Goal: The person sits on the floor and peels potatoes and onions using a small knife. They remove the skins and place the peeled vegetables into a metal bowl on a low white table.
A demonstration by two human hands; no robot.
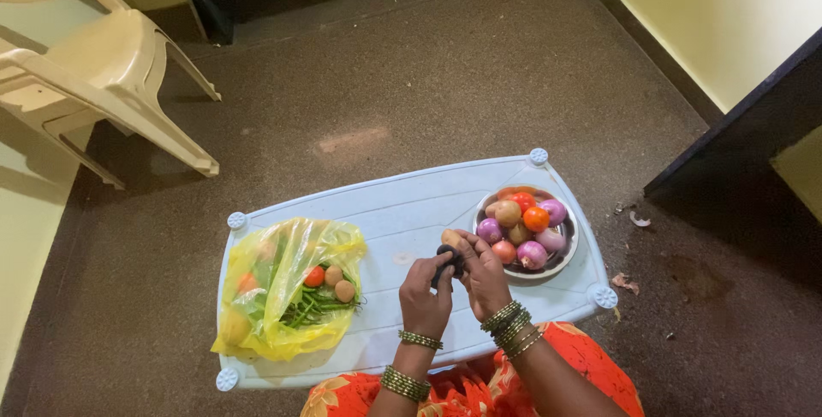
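Potato (450, 238), smooth and oval, gripped between both hands beside black peeler (443, 265).

Two bare forearms enter the view from 6 o'clock. The left hand (425, 293) carries no ring that can be made out; its wrist bears a narrow band of green-and-gold bangles (419, 340), and a second, wider stack of the same kind (405, 383) sits lower on the forearm, toward 6 o'clock. The right hand (484, 278) has a thicker stack of several green-and-gold bangles (512, 328) at the wrist. No sleeves cover either forearm. At the bottom edge, an orange-red garment (591, 370) with a pale yellow floral print covers the lap.
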